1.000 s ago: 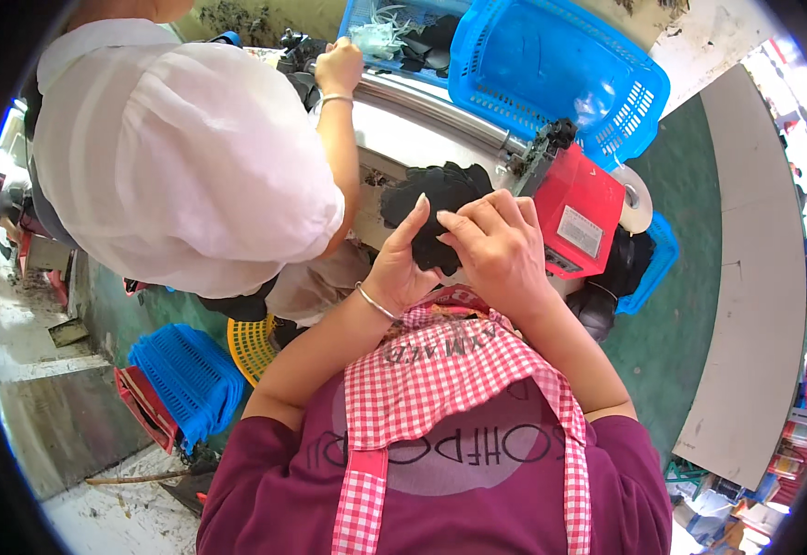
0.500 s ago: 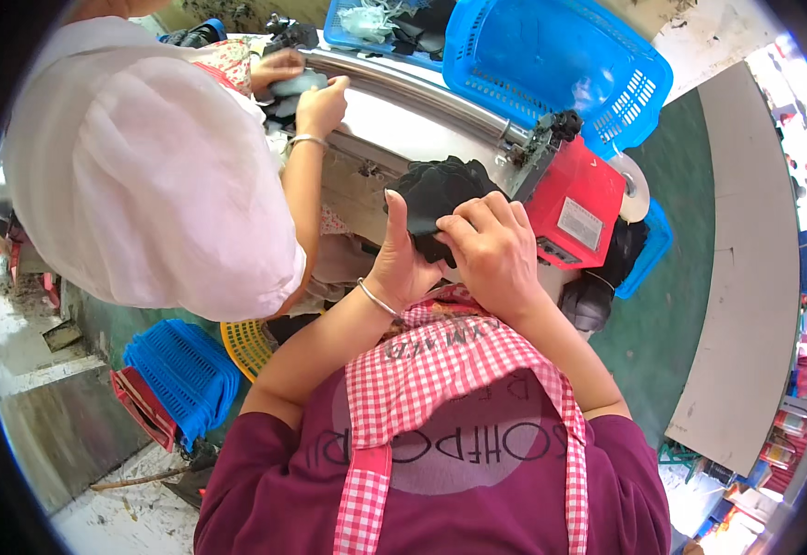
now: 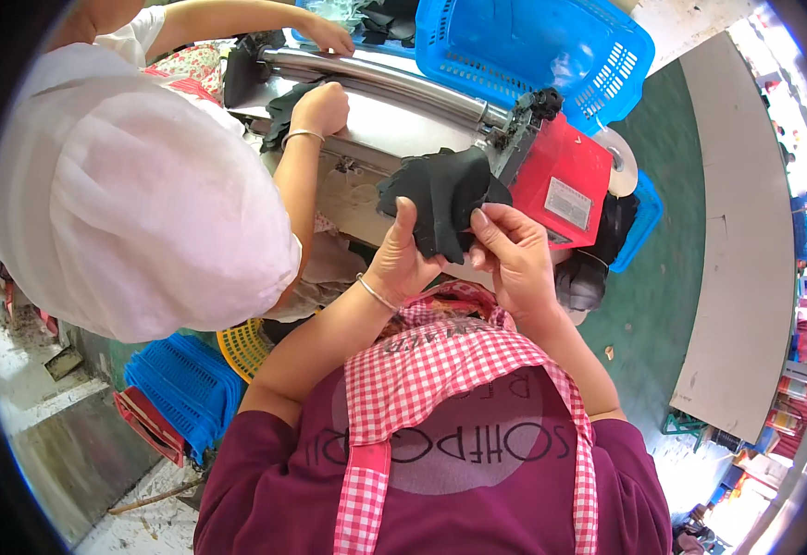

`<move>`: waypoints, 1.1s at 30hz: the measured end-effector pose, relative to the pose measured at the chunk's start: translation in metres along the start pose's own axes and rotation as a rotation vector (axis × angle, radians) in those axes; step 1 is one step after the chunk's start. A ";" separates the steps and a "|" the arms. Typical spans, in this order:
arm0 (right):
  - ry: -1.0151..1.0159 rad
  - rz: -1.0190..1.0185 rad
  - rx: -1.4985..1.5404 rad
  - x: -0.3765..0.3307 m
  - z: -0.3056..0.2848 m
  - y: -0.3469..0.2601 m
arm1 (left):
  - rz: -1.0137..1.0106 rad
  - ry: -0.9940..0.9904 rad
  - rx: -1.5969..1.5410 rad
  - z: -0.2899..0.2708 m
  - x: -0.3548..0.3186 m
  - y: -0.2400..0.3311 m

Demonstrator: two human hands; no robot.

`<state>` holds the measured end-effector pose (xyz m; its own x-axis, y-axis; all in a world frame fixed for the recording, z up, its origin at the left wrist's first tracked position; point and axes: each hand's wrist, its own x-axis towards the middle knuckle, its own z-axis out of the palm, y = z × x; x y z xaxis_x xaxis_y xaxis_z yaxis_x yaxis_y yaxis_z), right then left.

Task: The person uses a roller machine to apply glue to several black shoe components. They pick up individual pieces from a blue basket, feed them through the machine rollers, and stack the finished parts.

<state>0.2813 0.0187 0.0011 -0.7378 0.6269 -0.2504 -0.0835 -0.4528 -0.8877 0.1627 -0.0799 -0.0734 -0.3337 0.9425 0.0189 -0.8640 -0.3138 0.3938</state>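
Observation:
A bundle of thin black sheet pieces (image 3: 436, 199), perhaps fabric or leather, hangs before me at mid-picture. My left hand (image 3: 402, 259) grips it from below left, thumb raised along its near side and the other fingers hidden behind. At its right edge my right hand (image 3: 522, 264) pinches a piece between thumb and fingertips. Just beyond stands a machine with long steel rollers (image 3: 385, 81) and a red end housing (image 3: 565, 176). A co-worker's hand (image 3: 320, 111) is at dark pieces (image 3: 283, 111) by the rollers' left end; the other hand (image 3: 329, 37) reaches over them.
Behind the rollers sits a large blue basket (image 3: 533, 46). A white tape roll (image 3: 618, 162) and dark wrapped bundles (image 3: 584, 282) are right of the red housing. The co-worker's white head covering (image 3: 144, 194) is close on my left. Blue baskets (image 3: 186, 384) and a yellow basket (image 3: 242, 347) stand lower left.
My right hand has turned and opened out from over the bundle to its right edge, and the bundle has fanned. The co-worker's hands have parted, one reaching beyond the rollers.

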 end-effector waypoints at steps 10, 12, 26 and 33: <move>0.011 -0.116 -0.403 -0.011 0.009 -0.010 | -0.075 0.226 -0.094 0.017 -0.002 -0.011; -0.001 -0.141 -0.477 -0.013 0.012 -0.010 | -0.127 0.057 -0.146 -0.002 -0.001 -0.012; -0.081 -0.407 -0.586 -0.017 0.016 -0.020 | -0.100 -0.279 -0.505 -0.006 0.006 -0.017; -0.020 0.102 -0.359 -0.004 -0.003 -0.021 | -0.049 -0.160 -0.352 -0.002 0.005 -0.013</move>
<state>0.2877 0.0275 0.0199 -0.7437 0.5756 -0.3400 0.2285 -0.2590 -0.9385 0.1716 -0.0715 -0.0801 -0.2502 0.9546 0.1619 -0.9631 -0.2625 0.0589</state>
